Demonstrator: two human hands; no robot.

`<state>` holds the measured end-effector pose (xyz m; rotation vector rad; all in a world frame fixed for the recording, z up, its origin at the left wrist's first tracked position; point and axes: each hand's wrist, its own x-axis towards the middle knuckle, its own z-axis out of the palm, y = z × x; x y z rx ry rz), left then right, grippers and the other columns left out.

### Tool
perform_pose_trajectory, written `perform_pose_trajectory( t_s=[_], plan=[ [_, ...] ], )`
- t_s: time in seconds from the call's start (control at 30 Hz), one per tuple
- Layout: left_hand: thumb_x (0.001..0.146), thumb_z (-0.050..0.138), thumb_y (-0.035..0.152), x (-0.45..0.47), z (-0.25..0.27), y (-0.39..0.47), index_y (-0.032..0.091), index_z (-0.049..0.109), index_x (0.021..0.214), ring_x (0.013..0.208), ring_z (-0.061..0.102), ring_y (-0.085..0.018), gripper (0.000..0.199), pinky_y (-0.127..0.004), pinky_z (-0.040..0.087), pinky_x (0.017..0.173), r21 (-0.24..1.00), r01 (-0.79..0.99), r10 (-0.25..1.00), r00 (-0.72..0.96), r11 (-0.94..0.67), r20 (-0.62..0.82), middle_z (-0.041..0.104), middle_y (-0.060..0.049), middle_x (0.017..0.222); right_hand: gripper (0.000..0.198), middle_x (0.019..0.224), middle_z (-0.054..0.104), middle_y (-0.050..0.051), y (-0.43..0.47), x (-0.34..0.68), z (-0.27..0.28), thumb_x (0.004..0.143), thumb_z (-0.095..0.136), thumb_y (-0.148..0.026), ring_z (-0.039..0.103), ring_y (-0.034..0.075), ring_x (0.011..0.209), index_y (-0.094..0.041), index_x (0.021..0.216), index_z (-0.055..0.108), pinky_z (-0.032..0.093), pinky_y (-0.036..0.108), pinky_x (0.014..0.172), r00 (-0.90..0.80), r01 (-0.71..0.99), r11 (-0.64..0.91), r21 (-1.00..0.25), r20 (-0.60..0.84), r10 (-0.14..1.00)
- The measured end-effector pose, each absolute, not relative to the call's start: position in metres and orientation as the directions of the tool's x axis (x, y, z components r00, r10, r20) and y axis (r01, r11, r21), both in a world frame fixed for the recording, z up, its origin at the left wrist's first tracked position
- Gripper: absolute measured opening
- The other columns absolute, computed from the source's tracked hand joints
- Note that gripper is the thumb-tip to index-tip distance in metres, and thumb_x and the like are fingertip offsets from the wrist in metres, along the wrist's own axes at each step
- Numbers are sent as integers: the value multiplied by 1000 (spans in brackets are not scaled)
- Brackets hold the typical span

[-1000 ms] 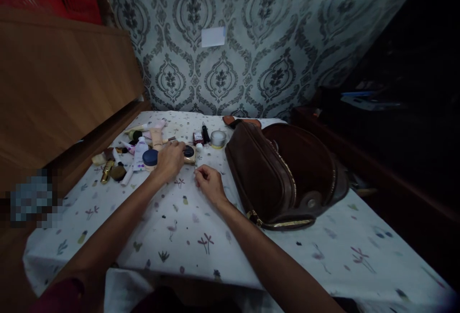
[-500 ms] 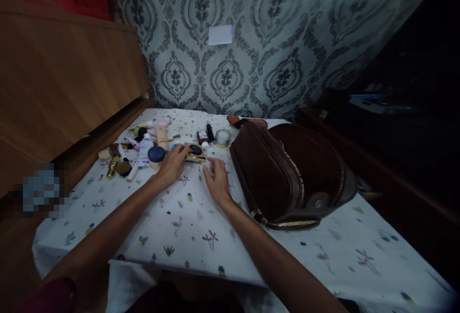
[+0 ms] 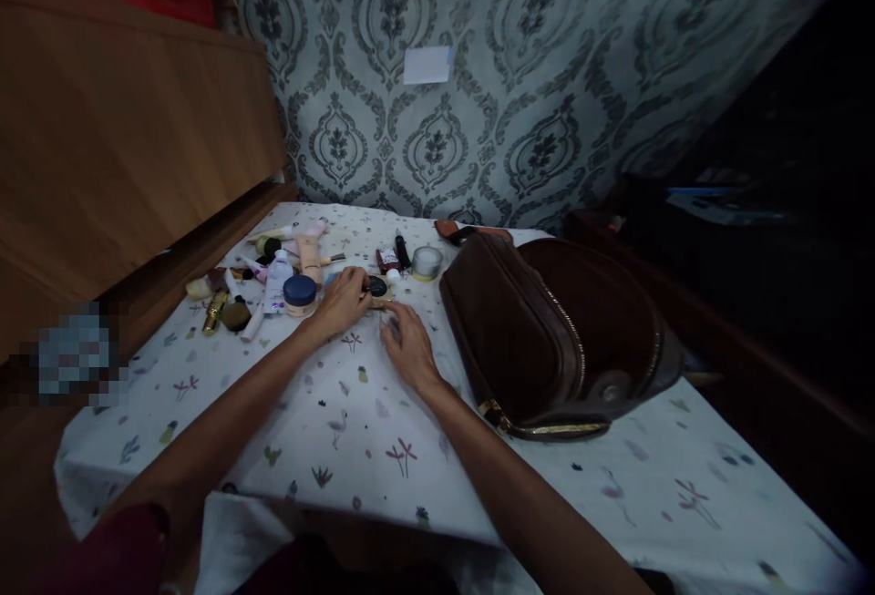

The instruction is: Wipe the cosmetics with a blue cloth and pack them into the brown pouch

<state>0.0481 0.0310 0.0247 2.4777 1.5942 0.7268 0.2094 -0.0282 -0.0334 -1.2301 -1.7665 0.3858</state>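
Observation:
A small flat gold-and-black item [image 3: 377,287] lies on the patterned tablecloth, partly covered; its exact kind is unclear. My left hand [image 3: 345,302] is closed on its left side, with the fingers bent over it. My right hand [image 3: 411,349] is at its near right edge, the index fingertip at the gold rim and the thumb held apart. Just left of my left hand stands a jar with a blue lid [image 3: 299,294]. Behind the flat item are a small dark red bottle [image 3: 387,261], a black tube [image 3: 402,252] and a clear jar [image 3: 427,262].
Tubes, brushes and other cosmetics cluster at the left, among them a peach tube [image 3: 309,258] and a gold lipstick-like tube [image 3: 214,312]. A large brown bag [image 3: 519,331] lies at the right. A wooden cabinet [image 3: 137,130] borders the table's left side; patterned wallpaper is behind.
My left hand has shifted slightly right and covers more of the flat item. My right hand has moved a little left, its index fingertip now at the item's edge.

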Motion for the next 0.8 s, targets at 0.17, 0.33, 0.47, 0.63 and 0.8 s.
perform_pose_trajectory(
  t_s=[0.17, 0.33, 0.47, 0.63, 0.8],
  plan=[
    [79, 67, 22, 30, 31, 34, 21, 52, 122, 115, 52, -25, 46, -38, 46, 98, 441, 729, 851, 413, -523, 324, 53, -6, 116, 45, 122, 62, 15, -26, 211, -37, 88, 52, -29, 59, 28, 113, -18, 132, 50, 47, 47, 100, 3, 514, 426, -745, 498, 867],
    [84, 64, 30, 14, 45, 28, 19, 63, 109, 106, 56, -23, 27, -36, 46, 97, 506, 562, 756, 513, -654, 407, 58, -6, 106, 61, 124, 62, 17, -18, 210, -41, 87, 58, -38, 61, 27, 112, -16, 142, 40, 49, 45, 96, 81, 394, 352, -849, 414, 907],
    [92, 49, 27, 16, 48, 27, 16, 66, 96, 95, 62, -21, 21, -33, 50, 89, 597, 444, 738, 502, -668, 452, 65, -6, 95, 61, 115, 67, 15, -13, 212, -39, 84, 64, -40, 64, 26, 104, -15, 136, 45, 51, 42, 92, 110, 267, 312, -912, 350, 930],
    [79, 42, 1, 23, 26, 25, 15, 58, 125, 131, 48, -25, 51, -40, 39, 111, 430, 698, 813, 412, -572, 412, 54, -13, 136, 41, 107, 67, 10, -13, 215, -32, 77, 70, -38, 62, 22, 95, -18, 112, 62, 50, 36, 87, 84, 230, 333, -914, 360, 929],
    [82, 47, 4, 22, 14, 23, 18, 56, 128, 124, 52, -29, 49, -44, 44, 105, 284, 869, 913, 365, -405, 183, 55, -15, 130, 31, 102, 68, 6, -19, 214, -22, 73, 71, -34, 62, 22, 96, -20, 99, 62, 50, 35, 85, 76, 163, 316, -935, 331, 940]
  ],
)
